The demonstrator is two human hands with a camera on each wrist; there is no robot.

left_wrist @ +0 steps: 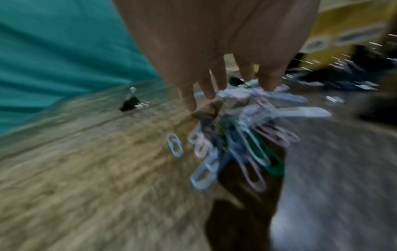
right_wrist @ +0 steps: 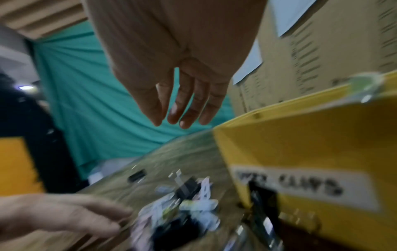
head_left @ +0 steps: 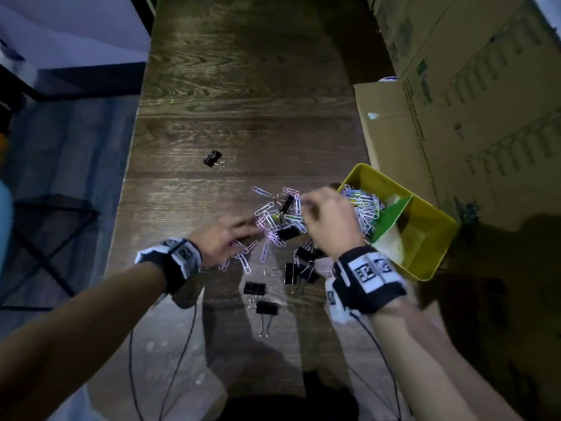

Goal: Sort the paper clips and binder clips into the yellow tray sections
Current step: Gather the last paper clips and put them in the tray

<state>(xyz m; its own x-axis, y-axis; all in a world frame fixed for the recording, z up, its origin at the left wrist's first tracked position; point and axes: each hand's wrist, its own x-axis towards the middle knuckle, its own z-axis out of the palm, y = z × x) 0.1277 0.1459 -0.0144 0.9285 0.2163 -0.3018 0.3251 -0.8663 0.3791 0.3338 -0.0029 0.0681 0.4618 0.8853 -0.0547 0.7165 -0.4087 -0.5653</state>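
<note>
A loose pile of pastel paper clips [head_left: 273, 220] mixed with black binder clips [head_left: 291, 271] lies mid-table. My left hand [head_left: 230, 238] reaches into the pile from the left, its straight fingers [left_wrist: 206, 88] touching the paper clips [left_wrist: 242, 139]; this view is blurred. My right hand [head_left: 328, 217] hovers over the pile's right side, next to the yellow tray [head_left: 437, 247]. Its fingers [right_wrist: 182, 105] hang straight and hold nothing. The tray's far section holds a heap of paper clips [head_left: 361, 205], bounded by a green divider [head_left: 391, 217].
One binder clip [head_left: 214, 158] lies alone farther back on the left. Two more [head_left: 255, 288] [head_left: 266, 307] lie near the front edge. Cardboard boxes [head_left: 470, 86] stand along the right, behind the tray. The table's left edge drops off beside my left wrist.
</note>
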